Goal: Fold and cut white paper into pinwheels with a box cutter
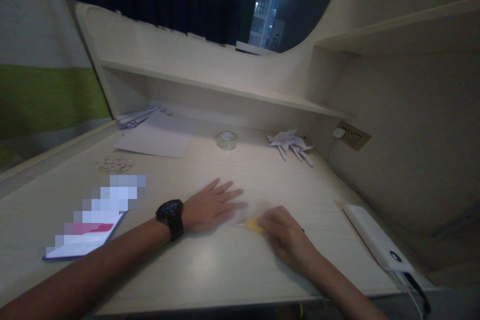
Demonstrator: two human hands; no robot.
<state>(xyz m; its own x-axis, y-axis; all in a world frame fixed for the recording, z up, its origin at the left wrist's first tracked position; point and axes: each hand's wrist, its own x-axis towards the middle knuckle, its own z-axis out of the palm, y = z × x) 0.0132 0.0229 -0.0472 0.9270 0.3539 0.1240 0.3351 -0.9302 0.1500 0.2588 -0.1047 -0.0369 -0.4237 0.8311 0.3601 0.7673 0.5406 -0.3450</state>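
My left hand [215,205], with a black watch on the wrist, lies flat with fingers spread over a small piece of white paper [238,217]. Most of that paper is hidden under the palm and fingers. To its right, my right hand [281,232] is closed around what looks like a yellow utility knife [254,225]. A thin tip points left from the yellow part toward the paper's lower edge; blur keeps me from telling whether it touches. The rest of the knife is inside my fist.
Clear tape [227,141] stands near the back of the desk [198,280]. Paper pinwheel shapes [288,142] lie right of it. White sheets [157,135], rolled paper [137,117] and rubber bands [114,165] are at left. A tablet [93,230] and a white power bank [375,237] flank my arms.
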